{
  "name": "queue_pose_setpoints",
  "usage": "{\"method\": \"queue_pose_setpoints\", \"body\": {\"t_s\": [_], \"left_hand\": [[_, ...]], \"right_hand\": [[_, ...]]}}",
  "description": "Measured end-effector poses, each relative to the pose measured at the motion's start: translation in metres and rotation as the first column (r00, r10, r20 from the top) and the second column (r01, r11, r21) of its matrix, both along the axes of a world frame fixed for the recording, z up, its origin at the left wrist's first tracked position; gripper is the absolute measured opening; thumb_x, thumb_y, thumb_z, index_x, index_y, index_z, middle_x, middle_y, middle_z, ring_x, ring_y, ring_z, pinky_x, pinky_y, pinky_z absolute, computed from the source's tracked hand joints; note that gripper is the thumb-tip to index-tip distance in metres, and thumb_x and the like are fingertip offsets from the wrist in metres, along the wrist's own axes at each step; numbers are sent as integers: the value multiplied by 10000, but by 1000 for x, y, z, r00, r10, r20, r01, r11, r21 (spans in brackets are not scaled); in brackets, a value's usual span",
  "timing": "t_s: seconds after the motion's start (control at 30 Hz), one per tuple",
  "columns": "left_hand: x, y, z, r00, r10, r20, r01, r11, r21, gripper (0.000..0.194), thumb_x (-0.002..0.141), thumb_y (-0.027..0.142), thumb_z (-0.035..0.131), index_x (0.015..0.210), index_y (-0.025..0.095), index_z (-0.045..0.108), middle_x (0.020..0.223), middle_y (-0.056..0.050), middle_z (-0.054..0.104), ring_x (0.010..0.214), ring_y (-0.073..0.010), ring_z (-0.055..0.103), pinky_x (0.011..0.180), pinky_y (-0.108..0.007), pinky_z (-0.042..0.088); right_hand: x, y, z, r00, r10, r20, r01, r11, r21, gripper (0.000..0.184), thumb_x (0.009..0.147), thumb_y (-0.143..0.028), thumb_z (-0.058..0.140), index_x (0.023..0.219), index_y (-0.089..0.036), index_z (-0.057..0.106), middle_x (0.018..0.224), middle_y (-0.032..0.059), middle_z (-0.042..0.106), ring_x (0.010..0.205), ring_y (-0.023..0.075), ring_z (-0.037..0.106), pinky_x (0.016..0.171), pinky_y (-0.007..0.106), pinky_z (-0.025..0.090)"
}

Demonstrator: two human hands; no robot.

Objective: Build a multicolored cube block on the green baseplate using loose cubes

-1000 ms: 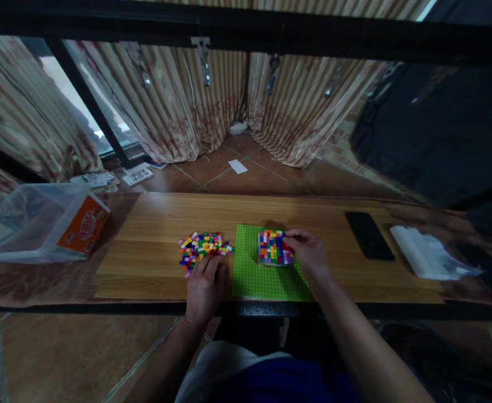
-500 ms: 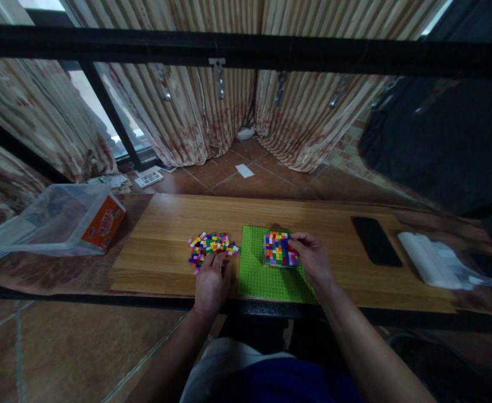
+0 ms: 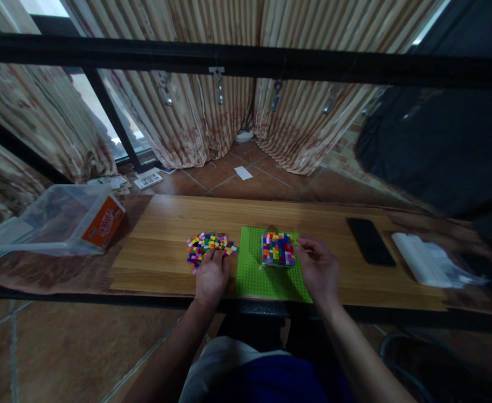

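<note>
A multicoloured plastic-brick block (image 3: pixel 278 250) stands built on the studded green baseplate (image 3: pixel 249 281) — loose bright plastic bricks (image 3: pixel 202 244) remain, left hand (image 3: pixel 211 278) curled at them, right hand (image 3: pixel 321 270) pinched narrow — any held brick unclear.

From my head view I see the left hand (image 3: pixel 212 275) at the loose bricks (image 3: pixel 209 242), the right hand (image 3: pixel 320 268) just beside the multicoloured block (image 3: pixel 278 249) on the green baseplate (image 3: pixel 249 282), a clear bin (image 3: pixel 63 221) far left.

A black phone (image 3: pixel 370 242) is laid near a white packet (image 3: pixel 418 260), and a white paper (image 3: pixel 243 173) is seen on the tiled floor (image 3: pixel 226 188) before striped curtains (image 3: pixel 191 126).
</note>
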State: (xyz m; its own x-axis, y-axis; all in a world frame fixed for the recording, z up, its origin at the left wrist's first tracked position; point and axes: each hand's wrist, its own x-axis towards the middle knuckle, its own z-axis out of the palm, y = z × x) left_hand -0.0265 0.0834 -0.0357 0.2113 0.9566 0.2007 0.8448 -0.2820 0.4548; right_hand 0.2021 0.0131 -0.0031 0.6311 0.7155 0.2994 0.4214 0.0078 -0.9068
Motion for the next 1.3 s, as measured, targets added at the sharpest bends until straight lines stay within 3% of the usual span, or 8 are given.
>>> {"method": "queue_pose_setpoints", "body": {"t_s": [0.1, 0.2, 0.3, 0.4, 0.53, 0.77, 0.97, 1.3], "left_hand": [[-2, -3, 3, 979, -19, 203, 29, 999, -46, 189, 875, 223, 498, 894, 179, 680, 920, -92, 674, 836, -211, 634, 771, -331, 507], [0, -14, 14, 838, -47, 543, 188, 960, -208, 153, 831, 300, 574, 795, 188, 672, 767, -35, 647, 748, -172, 599, 701, -282, 486], [4, -27, 32, 628, 122, 769, 421, 778, -467, 211, 765, 377, 667, 787, 168, 689, 701, -7, 622, 640, -124, 537, 592, -228, 419], [5, -38, 47, 533, 285, 797, 555, 593, -583, 272, 726, 414, 730, 813, 158, 704, 625, 33, 552, 537, -72, 422, 520, -203, 323], [7, -43, 53, 460, 417, 784, 608, 495, -620, 320, 651, 429, 805, 752, 148, 691, 551, 60, 468, 499, -49, 365, 493, -194, 251], [14, -47, 49, 357, 590, 724, 643, 407, -649, 328, 575, 361, 874, 743, 137, 702, 587, 41, 521, 509, -40, 401, 479, -179, 268], [12, -55, 38, 323, 717, 618, 598, 352, -720, 355, 580, 346, 887, 818, 134, 730, 737, 13, 614, 603, -47, 543, 587, -167, 418], [4, -61, 27, 268, 780, 566, 626, 305, -717, 294, 665, 292, 847, 864, 121, 716, 773, -2, 635, 650, -86, 636, 568, -170, 460]], "right_hand": [[-20, -9, 9, 986, 126, 106, -127, 992, 7, 178, 861, -368, 619, 917, -237, 725, 1042, 75, 682, 1020, 228, 626, 872, 410, 512], [-43, -18, 15, 925, 342, 165, -336, 940, -64, 191, 909, -289, 573, 1027, -303, 722, 1085, 50, 669, 1049, 209, 625, 930, 418, 506], [-58, -23, 17, 835, 524, 165, -506, 851, -139, 266, 926, -247, 560, 1131, -347, 698, 1116, 38, 660, 1056, 200, 620, 926, 404, 513], [-61, -27, 20, 765, 633, 118, -612, 772, -170, 283, 953, -248, 535, 1169, -356, 682, 1043, 28, 677, 986, 187, 628, 859, 378, 530], [-56, -30, 26, 723, 689, 53, -675, 721, -159, 273, 963, -286, 537, 1193, -353, 669, 963, 20, 687, 921, 181, 630, 797, 361, 531], [-50, -33, 24, 764, 644, -16, -642, 758, -117, 147, 925, -325, 607, 999, -319, 733, 941, 10, 673, 899, 164, 645, 780, 326, 532], [-21, -3, 3, 963, 243, 114, -239, 970, -43, 130, 847, -386, 677, 885, -304, 771, 1085, 47, 647, 1057, 225, 602, 944, 425, 473], [3, 36, -27, 987, 49, 154, -38, 996, -75, 188, 775, -441, 706, 820, -273, 778, 1201, 71, 611, 1167, 277, 538, 1023, 486, 383]]}}
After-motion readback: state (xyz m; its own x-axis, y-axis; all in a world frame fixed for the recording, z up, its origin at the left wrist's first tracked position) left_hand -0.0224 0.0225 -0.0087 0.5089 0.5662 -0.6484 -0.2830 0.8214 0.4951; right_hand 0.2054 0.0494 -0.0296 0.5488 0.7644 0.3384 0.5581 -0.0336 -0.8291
